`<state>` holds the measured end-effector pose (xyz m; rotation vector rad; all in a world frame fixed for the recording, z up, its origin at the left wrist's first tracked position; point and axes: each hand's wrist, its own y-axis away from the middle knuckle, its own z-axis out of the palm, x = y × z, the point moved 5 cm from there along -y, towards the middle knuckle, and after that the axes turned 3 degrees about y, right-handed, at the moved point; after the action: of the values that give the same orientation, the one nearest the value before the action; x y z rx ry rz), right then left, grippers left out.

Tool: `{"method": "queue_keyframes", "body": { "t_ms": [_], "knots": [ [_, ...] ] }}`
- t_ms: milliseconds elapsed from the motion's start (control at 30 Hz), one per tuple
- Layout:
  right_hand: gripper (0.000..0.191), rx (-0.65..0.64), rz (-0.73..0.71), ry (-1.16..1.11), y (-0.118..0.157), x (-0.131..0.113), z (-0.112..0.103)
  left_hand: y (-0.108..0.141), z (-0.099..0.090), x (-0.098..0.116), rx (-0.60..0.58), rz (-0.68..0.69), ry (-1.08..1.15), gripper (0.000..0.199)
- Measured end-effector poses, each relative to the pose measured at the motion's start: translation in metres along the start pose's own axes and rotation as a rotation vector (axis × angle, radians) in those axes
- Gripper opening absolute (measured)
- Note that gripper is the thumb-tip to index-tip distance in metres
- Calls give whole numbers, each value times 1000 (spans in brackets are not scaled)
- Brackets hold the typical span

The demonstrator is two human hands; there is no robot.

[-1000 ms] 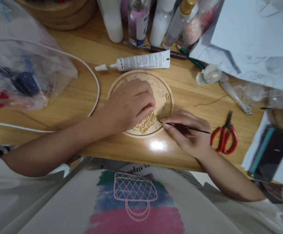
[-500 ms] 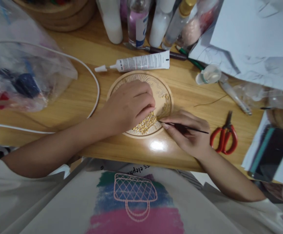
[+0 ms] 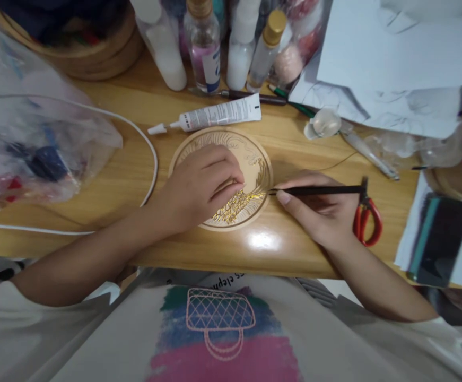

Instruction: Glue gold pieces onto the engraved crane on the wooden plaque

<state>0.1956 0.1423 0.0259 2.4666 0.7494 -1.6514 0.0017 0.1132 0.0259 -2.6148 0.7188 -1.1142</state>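
Observation:
A round wooden plaque (image 3: 250,154) with an engraved pattern lies on the wooden table, and gold wire (image 3: 231,206) covers part of its lower right. My left hand (image 3: 207,183) rests over the plaque's left side, fingers curled and pinched together; whatever is between the fingertips is too small to make out. At the plaque's right edge, my right hand (image 3: 318,207) holds dark tweezers (image 3: 322,190), their tips pointing left toward the end of the gold wire. Directly above the plaque lies a white glue tube (image 3: 223,113).
Red-handled pliers (image 3: 368,220) lie right of my right hand, near a phone (image 3: 439,241). Bottles (image 3: 205,58) and papers (image 3: 393,58) stand or lie at the back. A plastic bag (image 3: 43,143) and a white cable (image 3: 153,154) are at the left.
My right hand has drawn slightly right, away from the gold pattern, and the tweezers now lie more level, overlapping the pliers in view. The whole view has shifted a little.

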Motion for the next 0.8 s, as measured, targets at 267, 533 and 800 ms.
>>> {"method": "queue_keyframes", "body": {
  "t_ms": [267,533,800],
  "knots": [
    [7,0,-14,-48,-1,4,4,3,-3,10,-54,17,72,3],
    [2,-86,-107,-15,1,4,10,5,0,13,-68,134,-55,8],
    [4,-77,-240,105,7,-4,13,4,3,19,-97,222,-200,18]
  ]
}}
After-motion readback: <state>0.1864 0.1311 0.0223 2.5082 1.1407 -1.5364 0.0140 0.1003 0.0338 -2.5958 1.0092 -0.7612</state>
